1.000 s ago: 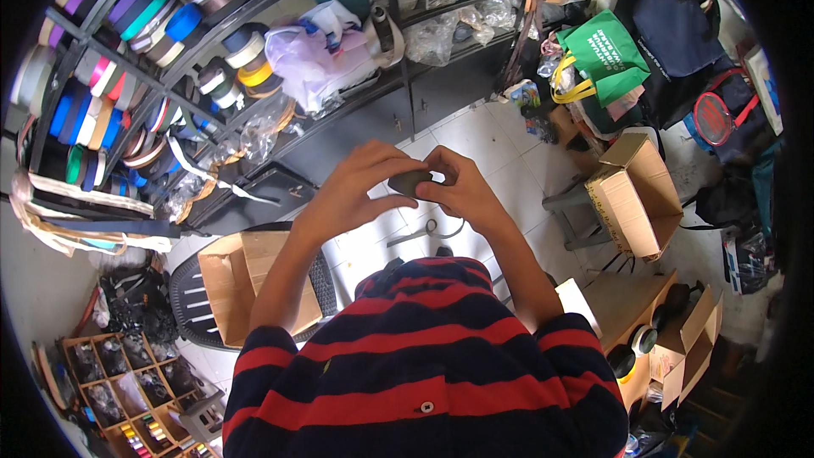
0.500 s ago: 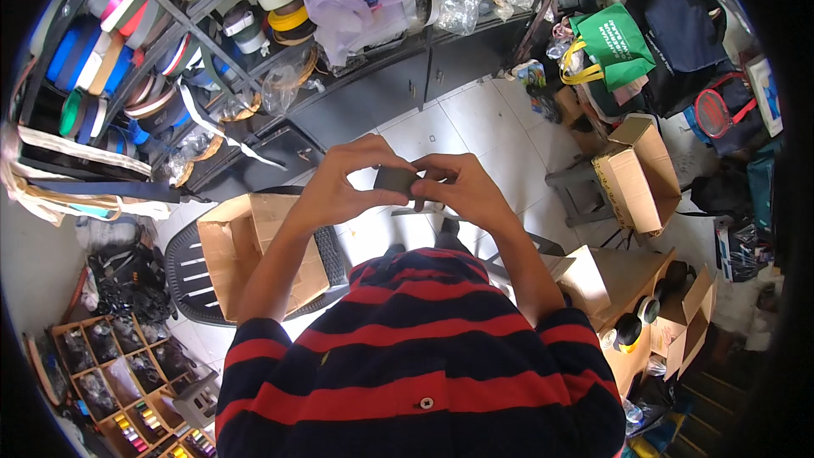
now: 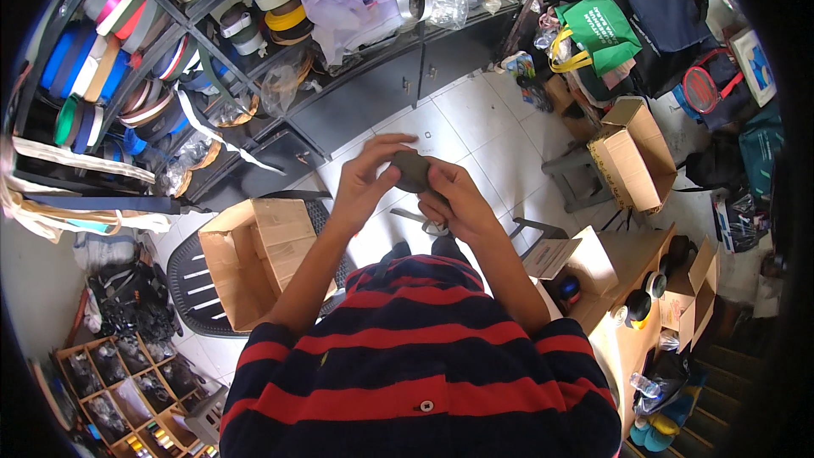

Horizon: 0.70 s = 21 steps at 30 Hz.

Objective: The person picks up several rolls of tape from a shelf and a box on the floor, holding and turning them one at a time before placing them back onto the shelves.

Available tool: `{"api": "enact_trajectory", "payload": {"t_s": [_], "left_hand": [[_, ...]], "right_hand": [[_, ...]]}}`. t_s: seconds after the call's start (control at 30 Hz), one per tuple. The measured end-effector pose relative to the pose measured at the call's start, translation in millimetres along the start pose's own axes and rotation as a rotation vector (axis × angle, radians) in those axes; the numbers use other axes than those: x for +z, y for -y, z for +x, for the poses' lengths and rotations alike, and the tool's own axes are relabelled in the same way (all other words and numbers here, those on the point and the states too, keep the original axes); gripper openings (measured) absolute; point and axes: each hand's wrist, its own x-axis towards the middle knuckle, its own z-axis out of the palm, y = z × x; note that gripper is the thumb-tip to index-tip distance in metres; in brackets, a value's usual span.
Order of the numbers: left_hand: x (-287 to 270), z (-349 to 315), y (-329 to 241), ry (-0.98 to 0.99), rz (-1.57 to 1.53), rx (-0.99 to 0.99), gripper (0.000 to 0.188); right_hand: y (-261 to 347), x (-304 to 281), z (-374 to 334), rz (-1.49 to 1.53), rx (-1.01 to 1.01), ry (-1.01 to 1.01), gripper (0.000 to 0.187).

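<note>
Between my hands, in front of my chest, is a dark olive roll (image 3: 412,171), seemingly of strap. My left hand (image 3: 365,182) grips its left side, with the thumb on its near edge and the fingers bent around the far side. My right hand (image 3: 459,200) pinches its right side, thumb on the face and fingers curled beneath. The roll is tilted, with a rounded face partly in sight. A greyish strip (image 3: 431,226) shows just below my right fingers; whether it joins the roll I cannot tell.
An open cardboard box (image 3: 254,259) rests on a dark plastic chair (image 3: 188,288) at left. At right stand a wooden table (image 3: 623,356) with rolls and boxes, and another carton (image 3: 634,157) on a grey stool (image 3: 570,182). Shelves (image 3: 191,25) of strap rolls line the far left.
The roll has turned in my hands, from a squarer side view to a more rounded face. My left fingers have shifted along its far side, and my right hand has dropped slightly lower.
</note>
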Motion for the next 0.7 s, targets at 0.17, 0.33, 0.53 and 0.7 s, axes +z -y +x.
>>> {"api": "enact_trajectory", "payload": {"t_s": [0.17,0.33,0.53,0.7], "left_hand": [[-13,15,-59,0.327,0.722,0.196,0.045],[-18,22,-68,0.358,0.69,0.16,0.04],[-8,10,-48,0.105,0.067,0.026,0.037],[-16,13,-41,0.11,0.471,0.166,0.035]], "right_hand": [[-1,8,4,-0.246,-0.017,-0.196,0.036],[1,15,3,-0.258,-0.046,-0.097,0.038],[18,17,-1,-0.223,-0.016,0.032,0.043],[12,10,1,-0.301,-0.117,-0.094,0.041]]}}
